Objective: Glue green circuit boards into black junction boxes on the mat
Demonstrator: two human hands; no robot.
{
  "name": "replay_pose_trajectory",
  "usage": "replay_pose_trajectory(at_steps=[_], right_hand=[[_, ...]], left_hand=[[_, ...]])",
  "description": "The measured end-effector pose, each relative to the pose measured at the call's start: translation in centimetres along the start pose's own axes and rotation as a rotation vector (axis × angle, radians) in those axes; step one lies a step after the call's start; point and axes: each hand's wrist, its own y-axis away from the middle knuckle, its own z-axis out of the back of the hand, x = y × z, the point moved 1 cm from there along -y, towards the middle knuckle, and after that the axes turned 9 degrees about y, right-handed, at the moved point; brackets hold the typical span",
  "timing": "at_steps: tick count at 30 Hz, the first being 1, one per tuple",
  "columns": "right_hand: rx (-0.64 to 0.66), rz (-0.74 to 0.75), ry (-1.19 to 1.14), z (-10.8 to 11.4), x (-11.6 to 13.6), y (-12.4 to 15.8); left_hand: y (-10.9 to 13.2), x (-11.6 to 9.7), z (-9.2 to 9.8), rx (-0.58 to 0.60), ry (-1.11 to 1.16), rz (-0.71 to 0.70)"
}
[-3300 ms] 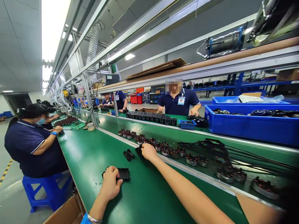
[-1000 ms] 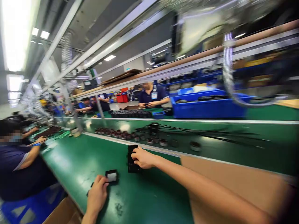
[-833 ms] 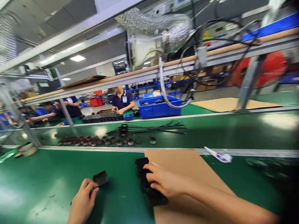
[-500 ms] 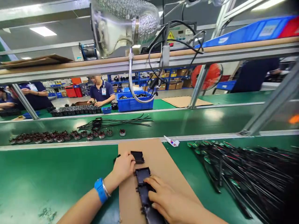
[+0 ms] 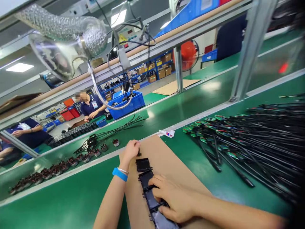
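Observation:
A row of shallow black plastic housings (image 5: 152, 198) lies on a strip of brown cardboard (image 5: 166, 156). The farthest one in the row (image 5: 143, 165) is set a little askew, close to its neighbour. Beyond it, at the cardboard's far left edge, my left hand (image 5: 132, 150) is closed, its fingertips on a small black plastic piece (image 5: 139, 153) that they mostly hide. My right hand (image 5: 175, 198) rests over the nearer housings, fingers apart and touching them, gripping nothing. It covers part of the row.
A heap of black cables (image 5: 252, 140) with green ends spreads at the right. A white tube (image 5: 167, 133) lies by the metal rail. Small motors (image 5: 54, 170) line the far ledge beside loose black wires (image 5: 114, 130). Metal posts (image 5: 247, 51) and an overhead shelf stand ahead; co-workers sit beyond.
My left hand has moved forward, off the far housing, which now lies nearer the row. My right hand stays over the housings. The whole view has tilted and turned right.

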Motion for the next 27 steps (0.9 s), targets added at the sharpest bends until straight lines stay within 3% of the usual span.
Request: replay_pose_trajectory(at_steps=[3, 8, 11, 18, 22, 27], right_hand=[[-0.034, 0.013, -0.010, -0.1, -0.1, 0.0], [-0.008, -0.025, 0.015, 0.6, 0.4, 0.2], [0.002, -0.073, 0.035, 0.9, 0.6, 0.4], [-0.002, -0.117, 0.077, 0.5, 1.3, 0.5], [0.028, -0.061, 0.093, 0.4, 1.8, 0.4], [-0.024, -0.026, 0.211, 0.1, 1.9, 0.6]], left_hand=[[0.4, -0.1, -1.1, 0.055, -0.002, -0.030], [2.5, 1.8, 0.7, 0.141, -0.027, -0.036], [4.1, 2.3, 0.5, 0.208, -0.034, -0.043], [5.3, 2.2, -0.7, 0.179, -0.042, -0.058], [5.4, 2.6, -0.7, 0.166, -0.035, -0.056], [5.9, 2.7, -0.7, 0.158, -0.021, -0.063]])
